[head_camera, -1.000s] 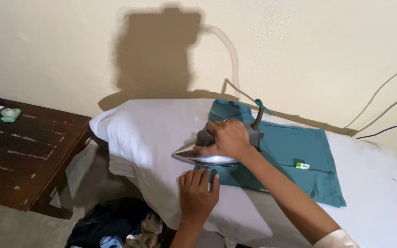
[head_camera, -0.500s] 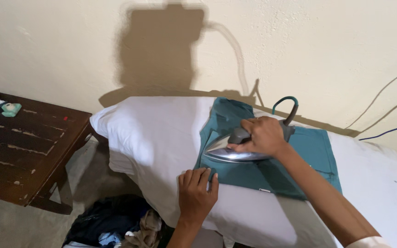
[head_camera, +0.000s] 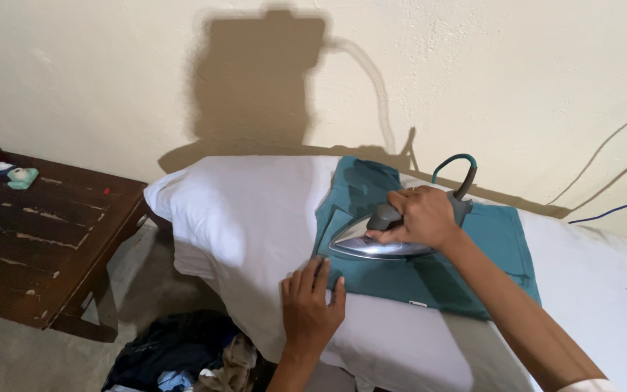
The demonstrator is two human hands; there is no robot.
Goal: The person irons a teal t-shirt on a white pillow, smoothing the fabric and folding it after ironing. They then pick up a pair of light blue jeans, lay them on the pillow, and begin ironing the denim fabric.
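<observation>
The right hand gripped the iron on a teal garment; the left hand lay flat, fingers spread, pinning its near edge.

iron: glossy metal | garment: matt teal cloth | side table: worn wood

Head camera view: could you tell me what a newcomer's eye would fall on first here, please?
Most striking is the teal garment spread on the white-covered board at centre, with the right hand gripping a silver iron on it. The left hand lies flat at the garment's near edge. A dark wooden table stands to the left, and a large shadow falls on the cream wall behind.
</observation>
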